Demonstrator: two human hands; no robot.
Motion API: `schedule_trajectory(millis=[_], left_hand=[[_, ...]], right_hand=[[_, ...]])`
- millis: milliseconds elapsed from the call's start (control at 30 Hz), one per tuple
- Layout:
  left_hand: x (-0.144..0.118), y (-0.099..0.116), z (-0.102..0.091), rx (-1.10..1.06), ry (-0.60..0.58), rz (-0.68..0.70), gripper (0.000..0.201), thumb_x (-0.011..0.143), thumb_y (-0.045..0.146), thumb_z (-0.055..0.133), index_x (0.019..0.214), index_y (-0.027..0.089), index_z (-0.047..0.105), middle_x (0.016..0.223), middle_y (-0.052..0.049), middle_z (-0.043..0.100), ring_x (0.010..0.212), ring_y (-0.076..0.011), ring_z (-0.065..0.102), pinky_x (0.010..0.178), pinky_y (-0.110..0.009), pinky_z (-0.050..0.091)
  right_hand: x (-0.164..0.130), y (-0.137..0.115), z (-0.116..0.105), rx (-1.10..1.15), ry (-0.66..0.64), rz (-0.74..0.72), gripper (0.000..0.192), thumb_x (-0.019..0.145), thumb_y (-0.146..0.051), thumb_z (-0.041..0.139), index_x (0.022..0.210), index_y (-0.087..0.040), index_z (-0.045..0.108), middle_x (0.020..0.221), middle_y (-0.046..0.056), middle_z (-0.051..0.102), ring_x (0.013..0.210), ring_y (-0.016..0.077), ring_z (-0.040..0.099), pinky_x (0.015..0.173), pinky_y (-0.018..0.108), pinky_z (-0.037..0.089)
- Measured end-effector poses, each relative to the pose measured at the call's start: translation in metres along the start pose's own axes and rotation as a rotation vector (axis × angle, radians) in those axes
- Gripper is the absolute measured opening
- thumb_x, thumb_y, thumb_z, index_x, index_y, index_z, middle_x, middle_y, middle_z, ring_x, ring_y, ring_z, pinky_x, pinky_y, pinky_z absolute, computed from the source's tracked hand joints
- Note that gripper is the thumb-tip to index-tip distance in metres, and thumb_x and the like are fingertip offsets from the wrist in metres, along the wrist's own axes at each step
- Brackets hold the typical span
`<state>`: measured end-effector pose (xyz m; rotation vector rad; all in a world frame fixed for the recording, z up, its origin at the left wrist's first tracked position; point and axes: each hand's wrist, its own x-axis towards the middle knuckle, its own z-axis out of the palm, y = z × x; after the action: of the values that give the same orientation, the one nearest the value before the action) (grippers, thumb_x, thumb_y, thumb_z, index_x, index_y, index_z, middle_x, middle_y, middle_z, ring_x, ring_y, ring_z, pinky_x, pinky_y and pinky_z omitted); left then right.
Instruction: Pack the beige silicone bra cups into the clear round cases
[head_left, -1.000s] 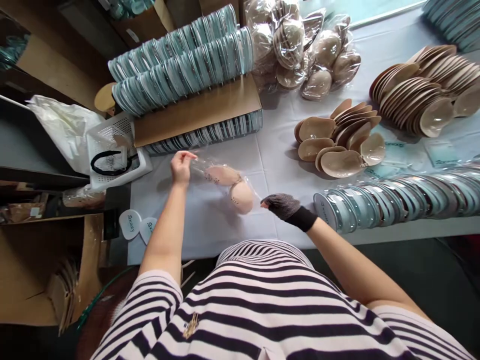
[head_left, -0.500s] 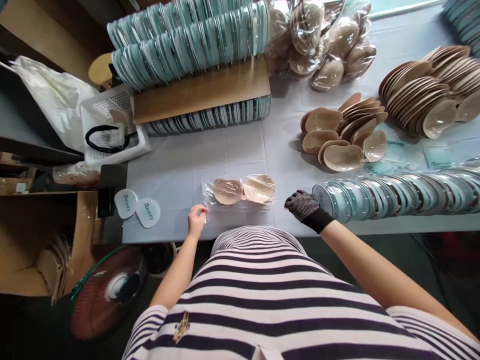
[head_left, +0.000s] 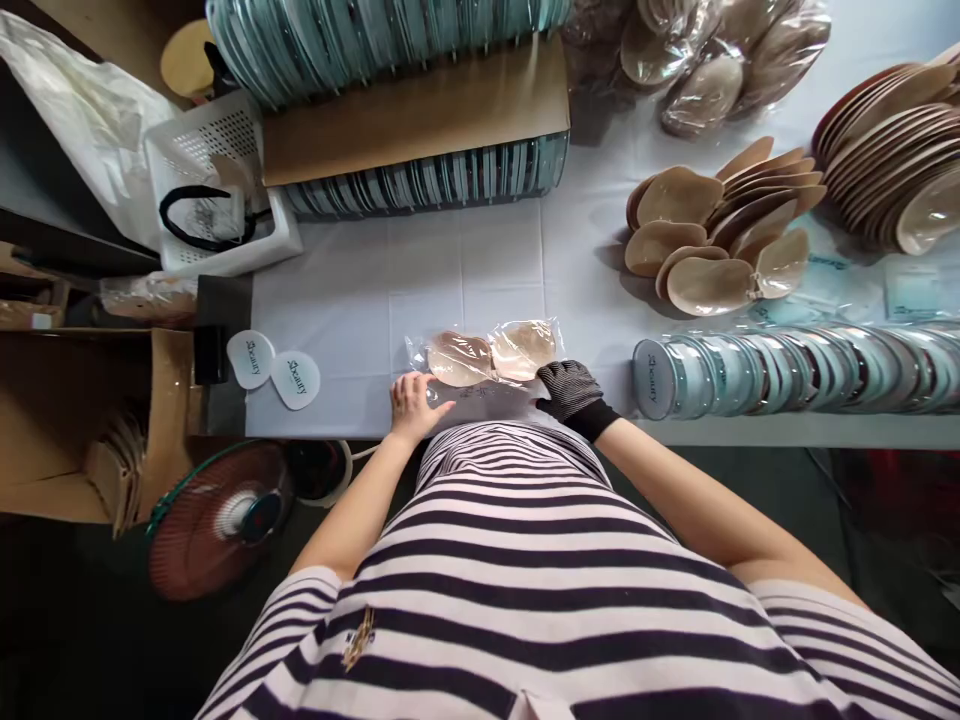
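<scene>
A pair of beige stick-on bra cups [head_left: 459, 360] lies inside a clear plastic bag [head_left: 418, 350] flat on the table, close to the front edge. My bare left hand [head_left: 412, 405] is at the bag's lower left corner, thumb apart from the fingers and pointing right. At the lower right of the bag, my right hand [head_left: 571, 392] wears a dark dotted glove. Its fingers touch the bag's edge, with the thumb spread below them. Two white cup-shaped cards [head_left: 296, 380] with printed lettering lie to the left.
Loose bra cups [head_left: 705, 285] are piled at the right, behind a long row of clear round cases [head_left: 750, 375]. More cases stand around a cardboard strip [head_left: 420, 110] at the back. A white basket [head_left: 281, 235] sits at back left; a fan [head_left: 225, 520] stands below the table edge.
My right hand has moved left from beside the round cases to the bag. My left hand has opened from a pinch and shifted right onto the bag's corner. The view has tilted down.
</scene>
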<state>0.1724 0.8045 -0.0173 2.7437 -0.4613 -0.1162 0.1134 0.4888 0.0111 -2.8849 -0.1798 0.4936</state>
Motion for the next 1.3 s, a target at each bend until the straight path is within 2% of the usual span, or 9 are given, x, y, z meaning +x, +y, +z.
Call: schedule_trajectory(millis=[133,333,433,567,733,867,1000,1167,1300], left_hand=[[0.008,0.019,-0.002,0.059,-0.038,0.085,0.064,0.072,0.044,0.077,0.128,0.021,0.055,0.130,-0.018,0.054,0.127,-0.0369,0.046,0.112,-0.051,0.028],[0.004,0.006,-0.008,-0.070,0.076,-0.100,0.050,0.085,0.040,0.063,0.130,0.021,0.049,0.116,-0.013,0.063,0.114,-0.0301,0.057,0.104,-0.046,0.036],[0.001,0.004,-0.006,-0.038,0.060,-0.086,0.038,0.083,0.037,0.066,0.117,0.022,0.056,0.106,-0.010,0.066,0.107,-0.0296,0.059,0.101,-0.046,0.037],[-0.006,0.000,-0.005,0.053,0.039,0.064,0.012,0.080,0.015,0.062,0.089,0.024,0.064,0.091,-0.006,0.068,0.096,-0.0266,0.061,0.097,-0.044,0.037],[-0.036,-0.043,-0.013,0.091,0.124,0.127,0.015,0.080,0.009,0.056,0.072,0.022,0.060,0.074,-0.004,0.065,0.082,-0.0233,0.062,0.090,-0.042,0.041],[-0.065,-0.086,-0.013,0.033,0.053,0.158,0.013,0.087,0.018,0.053,0.092,0.021,0.065,0.082,-0.006,0.068,0.084,-0.0236,0.064,0.088,-0.040,0.046],[-0.078,-0.109,0.004,0.112,0.109,0.049,0.045,0.086,0.019,0.054,0.131,0.017,0.055,0.121,-0.017,0.063,0.111,-0.0311,0.062,0.094,-0.045,0.049],[-0.060,-0.105,0.028,0.114,0.177,0.192,0.061,0.081,0.025,0.070,0.139,0.022,0.050,0.143,-0.019,0.048,0.134,-0.0355,0.046,0.108,-0.051,0.042],[-0.037,-0.092,0.027,0.076,0.235,0.246,0.044,0.083,0.026,0.069,0.127,0.026,0.062,0.142,-0.015,0.049,0.135,-0.0338,0.045,0.109,-0.051,0.042]], right_hand=[[0.010,-0.012,0.008,-0.115,-0.033,-0.077,0.029,0.088,-0.025,0.059,0.113,-0.013,0.066,0.106,0.019,0.068,0.098,0.0314,0.058,0.086,0.041,0.033],[-0.005,0.007,-0.001,-0.153,0.130,-0.101,0.028,0.093,-0.020,0.047,0.102,-0.014,0.073,0.095,0.016,0.070,0.088,0.0279,0.058,0.084,0.040,0.030],[-0.010,0.015,-0.001,-0.152,0.213,-0.106,0.026,0.091,-0.020,0.050,0.097,-0.014,0.074,0.092,0.015,0.071,0.086,0.0272,0.057,0.083,0.039,0.030],[-0.010,0.021,0.007,-0.156,0.271,-0.128,0.021,0.086,-0.015,0.054,0.091,-0.014,0.074,0.085,0.014,0.071,0.082,0.0260,0.057,0.079,0.037,0.031],[-0.019,0.038,0.024,-0.135,0.223,-0.085,0.024,0.091,-0.022,0.050,0.085,-0.014,0.072,0.077,0.013,0.071,0.069,0.0225,0.059,0.067,0.033,0.031],[-0.039,0.062,0.037,-0.064,0.142,-0.091,0.033,0.094,-0.040,0.050,0.096,-0.015,0.071,0.084,0.012,0.073,0.074,0.0243,0.064,0.065,0.032,0.035],[-0.053,0.089,0.049,-0.048,0.231,-0.037,0.036,0.097,-0.029,0.042,0.116,-0.012,0.067,0.100,0.015,0.073,0.088,0.0267,0.067,0.077,0.035,0.044],[-0.038,0.093,0.056,-0.064,0.311,-0.123,0.058,0.085,-0.019,0.057,0.142,-0.010,0.048,0.143,0.021,0.052,0.127,0.0341,0.050,0.101,0.048,0.042],[-0.019,0.076,0.057,-0.051,0.326,-0.241,0.041,0.086,-0.020,0.061,0.127,-0.020,0.065,0.148,0.015,0.049,0.133,0.0344,0.045,0.105,0.052,0.040]])
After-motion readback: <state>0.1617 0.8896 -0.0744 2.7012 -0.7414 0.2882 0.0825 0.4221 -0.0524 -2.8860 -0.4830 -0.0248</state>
